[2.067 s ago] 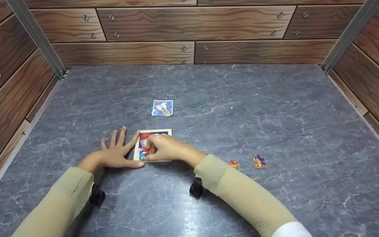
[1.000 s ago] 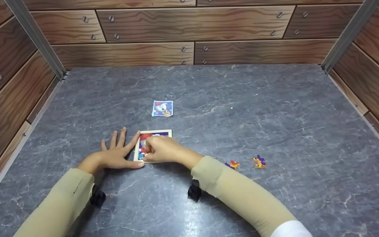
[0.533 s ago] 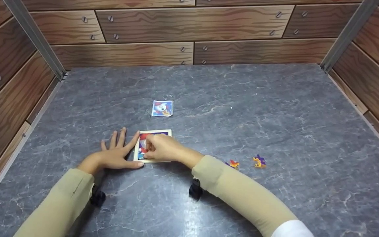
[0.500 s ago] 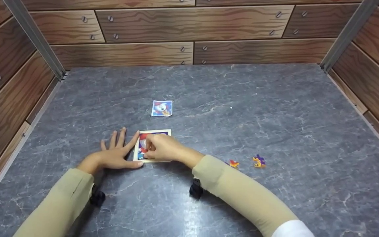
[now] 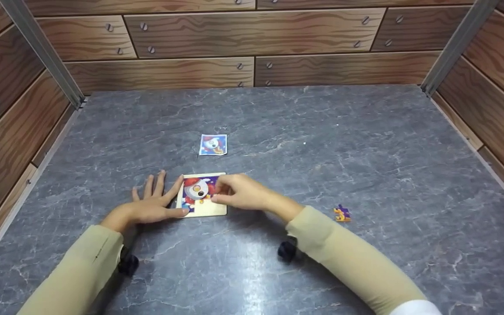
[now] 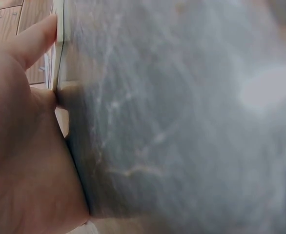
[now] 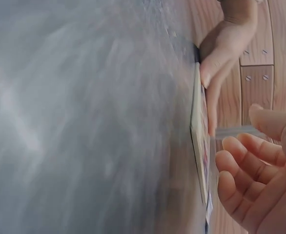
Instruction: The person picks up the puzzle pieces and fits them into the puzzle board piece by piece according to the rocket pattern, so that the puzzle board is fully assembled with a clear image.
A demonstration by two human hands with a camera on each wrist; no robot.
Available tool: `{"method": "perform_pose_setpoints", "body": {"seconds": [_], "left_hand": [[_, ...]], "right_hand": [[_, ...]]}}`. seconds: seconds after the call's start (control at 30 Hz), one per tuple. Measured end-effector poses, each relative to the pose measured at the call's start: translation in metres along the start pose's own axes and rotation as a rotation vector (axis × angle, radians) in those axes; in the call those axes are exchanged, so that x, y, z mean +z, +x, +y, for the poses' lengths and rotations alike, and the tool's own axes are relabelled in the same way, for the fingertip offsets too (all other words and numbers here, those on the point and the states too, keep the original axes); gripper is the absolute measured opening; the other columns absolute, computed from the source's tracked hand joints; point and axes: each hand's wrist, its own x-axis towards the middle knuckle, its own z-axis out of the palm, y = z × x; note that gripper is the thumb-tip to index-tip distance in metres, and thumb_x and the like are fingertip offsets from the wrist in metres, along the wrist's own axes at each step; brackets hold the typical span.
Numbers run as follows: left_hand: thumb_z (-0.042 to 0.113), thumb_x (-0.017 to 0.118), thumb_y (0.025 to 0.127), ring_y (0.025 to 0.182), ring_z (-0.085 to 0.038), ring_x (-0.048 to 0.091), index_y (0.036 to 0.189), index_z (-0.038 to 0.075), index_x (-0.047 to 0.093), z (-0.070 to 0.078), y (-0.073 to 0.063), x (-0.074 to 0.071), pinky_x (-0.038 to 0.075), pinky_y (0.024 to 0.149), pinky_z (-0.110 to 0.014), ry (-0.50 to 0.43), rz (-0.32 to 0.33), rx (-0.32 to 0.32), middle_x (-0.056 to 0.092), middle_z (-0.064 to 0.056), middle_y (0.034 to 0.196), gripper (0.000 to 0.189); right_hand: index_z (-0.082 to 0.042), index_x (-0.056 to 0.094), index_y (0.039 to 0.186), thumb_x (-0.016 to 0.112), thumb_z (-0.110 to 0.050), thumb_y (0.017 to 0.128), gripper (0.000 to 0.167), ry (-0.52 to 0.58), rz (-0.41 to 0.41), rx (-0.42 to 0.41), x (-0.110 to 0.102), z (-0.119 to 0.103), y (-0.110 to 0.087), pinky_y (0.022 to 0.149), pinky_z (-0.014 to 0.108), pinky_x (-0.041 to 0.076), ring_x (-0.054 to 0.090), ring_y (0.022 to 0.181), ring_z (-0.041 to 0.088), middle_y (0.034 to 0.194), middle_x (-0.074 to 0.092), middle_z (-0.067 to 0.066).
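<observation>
A small jigsaw tray with a pale frame lies on the table. Its upper and left parts show a white-faced figure in red on purple, while bare wood shows at the lower right. My left hand lies spread at its left side, index finger along the left edge and thumb on the near left corner. Over the tray's right edge hovers my right hand, thumb and fingers apart and loosely bent. The right wrist view shows nothing between the fingertips. A purple and orange puzzle piece lies off to the right.
A small picture card with a similar figure lies behind the tray. Wood-patterned walls border the grey marbled table at the back and sides. The right sleeve stretches across the table's near right part.
My right hand has drawn back to the right from the tray's middle, and its fingers have parted. A second loose piece is now hidden by the right arm. The left hand stays in place.
</observation>
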Motion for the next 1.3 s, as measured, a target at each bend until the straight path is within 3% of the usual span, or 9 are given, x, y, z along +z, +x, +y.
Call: {"method": "perform_pose_setpoints", "body": {"seconds": [0.7, 1.3], "left_hand": [[0.070, 0.045, 0.082, 0.128, -0.040, -0.035, 0.149, 0.027, -0.010, -0.001, 0.003, 0.000, -0.025, 0.089, -0.067, -0.027, -0.012, 0.000, -0.033, -0.019, 0.145, 0.096], [0.066, 0.045, 0.084, 0.128, -0.042, -0.033, 0.149, 0.025, -0.010, 0.001, 0.001, -0.001, -0.023, 0.088, -0.069, -0.030, -0.012, -0.005, -0.032, -0.020, 0.145, 0.094]], "right_hand": [[-0.009, 0.063, 0.095, 0.065, -0.027, 0.088, 0.019, 0.055, 0.036, 0.137, -0.043, 0.031, -0.061, 0.067, 0.026, 0.050, 0.057, 0.073, 0.010, 0.082, 0.063, -0.003], [-0.005, 0.064, 0.096, 0.067, -0.028, 0.086, 0.025, 0.036, 0.106, 0.192, -0.075, 0.058, -0.123, 0.069, 0.028, 0.049, 0.057, 0.076, 0.013, 0.083, 0.063, -0.001]]}}
